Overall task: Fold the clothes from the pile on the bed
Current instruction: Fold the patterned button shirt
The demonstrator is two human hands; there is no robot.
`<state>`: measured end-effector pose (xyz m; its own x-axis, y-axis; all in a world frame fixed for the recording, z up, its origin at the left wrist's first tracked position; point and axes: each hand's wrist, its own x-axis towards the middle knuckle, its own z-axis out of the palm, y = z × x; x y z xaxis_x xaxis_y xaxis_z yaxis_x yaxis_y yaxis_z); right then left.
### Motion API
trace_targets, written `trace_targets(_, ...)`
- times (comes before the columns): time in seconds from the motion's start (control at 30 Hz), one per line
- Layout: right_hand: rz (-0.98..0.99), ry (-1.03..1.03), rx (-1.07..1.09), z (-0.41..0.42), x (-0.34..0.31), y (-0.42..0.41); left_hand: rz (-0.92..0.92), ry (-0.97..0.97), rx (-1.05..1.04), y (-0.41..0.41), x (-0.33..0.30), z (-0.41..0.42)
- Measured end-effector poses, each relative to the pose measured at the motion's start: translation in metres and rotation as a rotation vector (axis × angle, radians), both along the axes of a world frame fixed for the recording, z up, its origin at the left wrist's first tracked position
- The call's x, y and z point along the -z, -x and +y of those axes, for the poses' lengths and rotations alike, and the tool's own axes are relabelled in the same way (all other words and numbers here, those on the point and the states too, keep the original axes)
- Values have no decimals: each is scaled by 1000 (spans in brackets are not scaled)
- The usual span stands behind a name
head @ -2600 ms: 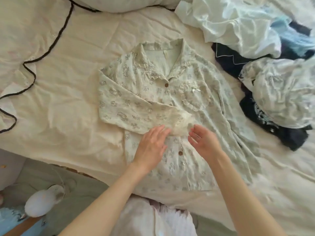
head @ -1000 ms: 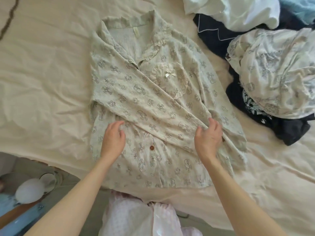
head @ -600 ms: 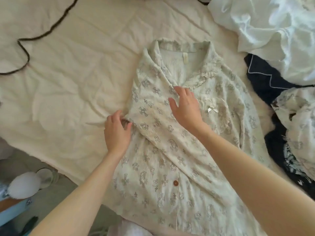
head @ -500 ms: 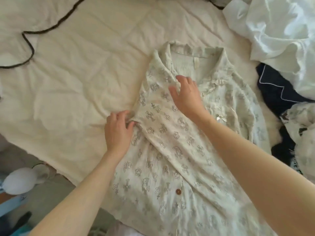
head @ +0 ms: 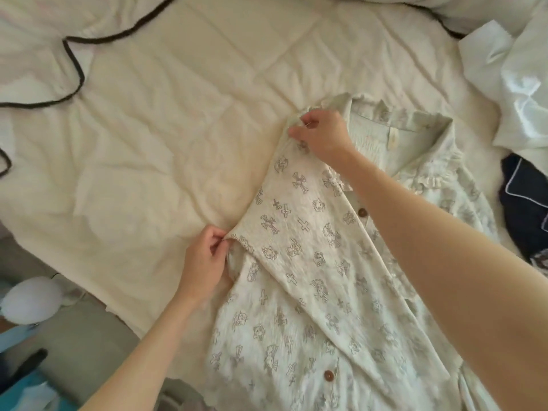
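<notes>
A pale green printed pyjama shirt [head: 311, 262] with brown buttons lies front-up on the cream bedspread [head: 166, 120], its left sleeve folded diagonally across the front. My left hand [head: 204, 262] pinches the shirt's left edge at the sleeve fold. My right hand [head: 321, 133] reaches across and pinches the cloth at the left shoulder, beside the collar. The unfolded pile sits at the right edge: a white garment [head: 516, 84] and a dark navy one [head: 525, 203].
A cream cover with dark piping [head: 71, 46] lies crumpled at the back left. The bed's edge runs diagonally at the lower left, with the floor, a white round object [head: 29, 301] and blue items below it.
My right hand slid from the shirt's chest up to the left shoulder and now pinches it. My left hand closed on the left edge. The view shifted left.
</notes>
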<state>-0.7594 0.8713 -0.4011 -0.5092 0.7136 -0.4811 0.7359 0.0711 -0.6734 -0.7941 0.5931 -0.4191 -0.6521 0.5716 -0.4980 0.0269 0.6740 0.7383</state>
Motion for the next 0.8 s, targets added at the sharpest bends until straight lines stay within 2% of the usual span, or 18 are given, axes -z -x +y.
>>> trace_targets(0.2,-34,-83,31,-6,12,7,-6,-37,37,9,2,8)
trace_targets(0.33,-8,-440,-33,-57,4,-23,-173,60,-41,-6,3,-5)
trace_targets(0.43,-71,-544,-146,-111,3,-61,-229,159,-21,-14,6,-21)
trace_targets(0.57,-208,-471,-284,-170,12,-100,-57,144,49,-7,6,-29)
trace_targets(0.67,-289,-403,-347,-179,21,-111,48,158,137,-4,3,-29)
trace_targets(0.73,-291,-377,-370,-174,24,-112,215,176,177,-1,-4,-27)
trace_targets(0.8,-281,-369,-368,-173,22,-113,465,118,339,-3,-13,-20)
